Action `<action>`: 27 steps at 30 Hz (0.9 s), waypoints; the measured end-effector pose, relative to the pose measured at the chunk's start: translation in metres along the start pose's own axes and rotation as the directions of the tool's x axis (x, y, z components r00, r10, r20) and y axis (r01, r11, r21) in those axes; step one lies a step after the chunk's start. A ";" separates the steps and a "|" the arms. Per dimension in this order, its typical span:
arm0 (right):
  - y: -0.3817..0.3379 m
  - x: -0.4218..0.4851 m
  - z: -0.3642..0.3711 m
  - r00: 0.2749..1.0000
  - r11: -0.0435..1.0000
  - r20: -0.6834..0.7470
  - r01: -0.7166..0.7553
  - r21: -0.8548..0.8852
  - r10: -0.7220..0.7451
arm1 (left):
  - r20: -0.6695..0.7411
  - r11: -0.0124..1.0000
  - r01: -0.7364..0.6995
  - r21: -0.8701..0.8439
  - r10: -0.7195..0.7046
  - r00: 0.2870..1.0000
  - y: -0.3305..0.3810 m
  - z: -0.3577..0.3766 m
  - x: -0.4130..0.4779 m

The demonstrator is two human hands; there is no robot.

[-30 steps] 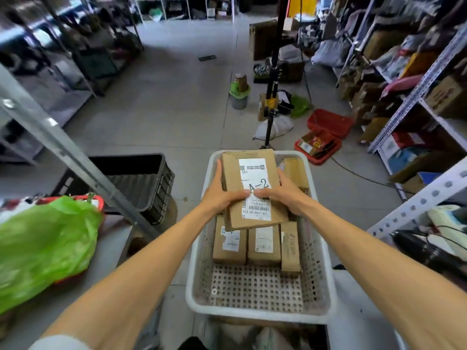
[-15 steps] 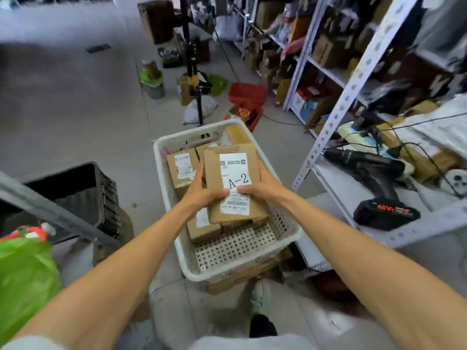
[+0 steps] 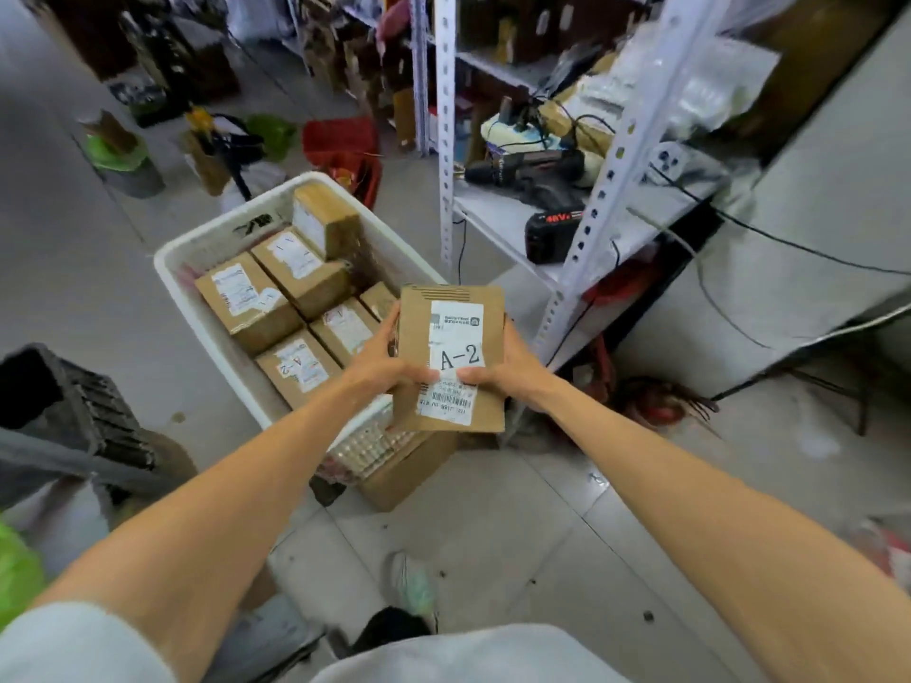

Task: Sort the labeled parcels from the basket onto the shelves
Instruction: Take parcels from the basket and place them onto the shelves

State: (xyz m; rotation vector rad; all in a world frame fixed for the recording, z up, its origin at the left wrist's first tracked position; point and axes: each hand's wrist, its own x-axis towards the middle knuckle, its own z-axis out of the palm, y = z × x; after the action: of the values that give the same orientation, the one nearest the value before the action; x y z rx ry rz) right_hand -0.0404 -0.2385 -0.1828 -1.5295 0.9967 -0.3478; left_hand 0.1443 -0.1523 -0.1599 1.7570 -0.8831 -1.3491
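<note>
**Held item.** Flat brown cardboard parcel with a white label marked "A-2" point(image 3: 451, 332) is off the stack and in the air over the near right corner of the white perforated plastic basket point(image 3: 192, 308), touching neither the basket nor the shelving.

**Grip.** Left hand point(image 3: 379, 368) and right hand point(image 3: 512, 369) each pinch one long side edge, approx. at mid-length. Thumbs lie on the labelled face and almost meet under the "A-2". Left fingers wrap the edge; the rest are behind the parcel, so contact there can't be confirmed.

**Why held so (judgement).** Label is kept face-up toward the wearer and thumbs stay off the code – a reading hold, to check the destination before shelving. Side grip also leaves the far end free to lead in.

**Orientation.** Long axis runs away from the person, close to straight up-down in view. Barcode end is nearest the body, dark-striped end farthest. Lettering reads upright.

**Surroundings.** Several small brown cardboard boxes with white labels point(image 3: 305, 268) remain in the basket, one also marked A-2. White slotted metal shelving point(image 3: 616, 165) stands just right of the basket; its lower board carries a black cordless drill point(image 3: 532, 167) – no bin markings legible.
</note>
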 end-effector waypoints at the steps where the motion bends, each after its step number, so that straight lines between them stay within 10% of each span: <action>1: 0.012 -0.016 -0.008 1.000 1.000 -0.012 -0.003 0.020 0.003 | 0.030 1.000 -0.003 0.010 0.003 1.000 0.000 0.015 -0.004; 14: 0.084 -0.271 -0.220 0.849 0.974 -0.496 -0.091 0.207 0.184 | 0.489 0.950 -0.304 0.068 0.234 0.840 0.083 0.312 -0.053; 27: 0.115 -0.534 -0.332 0.282 0.953 -0.916 0.015 0.301 0.285 | 0.931 0.873 -0.483 -0.070 0.230 0.282 0.174 0.613 -0.131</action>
State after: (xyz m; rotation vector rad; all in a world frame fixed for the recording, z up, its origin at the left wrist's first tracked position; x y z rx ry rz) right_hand -0.6341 -0.0500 -0.0399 -0.8434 1.9291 -1.3516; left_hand -0.4949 -0.2131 -0.0545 0.6211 -1.9960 -1.9466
